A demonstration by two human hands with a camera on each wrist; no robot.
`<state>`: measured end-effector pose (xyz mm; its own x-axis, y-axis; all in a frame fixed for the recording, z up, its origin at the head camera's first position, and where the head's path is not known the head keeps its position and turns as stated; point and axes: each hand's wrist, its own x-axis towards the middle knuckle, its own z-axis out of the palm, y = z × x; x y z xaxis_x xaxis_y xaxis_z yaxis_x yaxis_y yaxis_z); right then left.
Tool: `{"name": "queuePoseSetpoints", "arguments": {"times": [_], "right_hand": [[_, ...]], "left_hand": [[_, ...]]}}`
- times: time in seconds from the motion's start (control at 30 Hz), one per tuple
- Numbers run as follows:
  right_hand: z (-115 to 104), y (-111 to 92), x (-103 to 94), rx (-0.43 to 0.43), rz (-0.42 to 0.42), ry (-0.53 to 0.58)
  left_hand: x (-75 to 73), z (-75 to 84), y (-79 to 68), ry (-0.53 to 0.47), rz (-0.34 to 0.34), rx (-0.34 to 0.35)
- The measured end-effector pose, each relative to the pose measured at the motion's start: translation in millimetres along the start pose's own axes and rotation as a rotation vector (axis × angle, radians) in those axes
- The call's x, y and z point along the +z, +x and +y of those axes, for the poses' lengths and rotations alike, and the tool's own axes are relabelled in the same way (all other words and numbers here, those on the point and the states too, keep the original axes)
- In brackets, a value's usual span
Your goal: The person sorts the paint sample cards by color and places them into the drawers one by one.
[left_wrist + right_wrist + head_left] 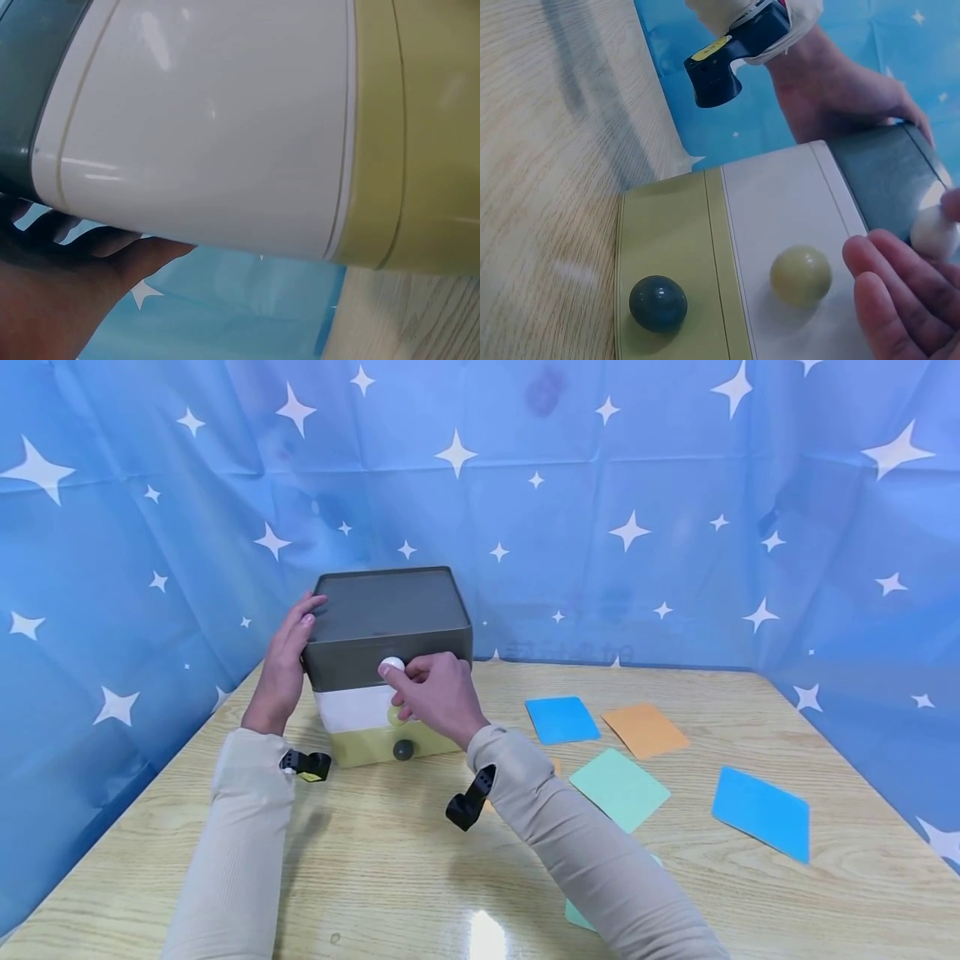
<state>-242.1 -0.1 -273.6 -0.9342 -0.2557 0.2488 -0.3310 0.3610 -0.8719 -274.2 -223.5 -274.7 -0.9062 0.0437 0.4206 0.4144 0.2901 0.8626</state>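
Observation:
A small three-tier drawer box stands on the table, with a dark grey top drawer, a white middle one and a yellow-green bottom one. My right hand pinches the white knob of the top drawer between thumb and finger. Its other fingers hang before the middle drawer's yellow-green knob. Lower down, the dark knob on the bottom drawer is untouched. Against the box's left side lies my left hand, fingertips reaching over the top rim. All drawers look closed.
Right of the box, flat cards lie on the wooden table: a blue card, an orange card, a green card and another blue card. My right forearm partly covers others. A blue starry curtain hangs behind.

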Motion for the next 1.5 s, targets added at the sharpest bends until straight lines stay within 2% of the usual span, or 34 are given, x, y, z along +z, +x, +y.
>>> {"name": "queuePoseSetpoints", "arguments": {"times": [0.43, 0.7, 0.83, 1.03, 1.5], "right_hand": [[4.2, -0.3, 5.4, -0.037, 0.057, 0.014], [1.7, -6.1, 4.1, -0.072, 0.052, -0.047], [1.9, -8.7, 3.0, -0.077, 0.047, -0.058], [2.2, -12.1, 1.5, -0.075, 0.037, -0.054], [0.1, -20.0, -0.4, -0.103, 0.026, -0.056]], "left_hand": [[-1.0, -0.1, -1.0, 0.028, 0.001, -0.003], [-2.6, -1.2, 1.3, 0.044, 0.014, 0.013], [-4.4, -2.5, 0.4, 0.011, 0.002, 0.023], [-5.9, -3.7, -1.3, -0.118, -0.026, 0.012], [-8.3, -4.2, -2.7, -0.152, -0.034, 0.012]]}}
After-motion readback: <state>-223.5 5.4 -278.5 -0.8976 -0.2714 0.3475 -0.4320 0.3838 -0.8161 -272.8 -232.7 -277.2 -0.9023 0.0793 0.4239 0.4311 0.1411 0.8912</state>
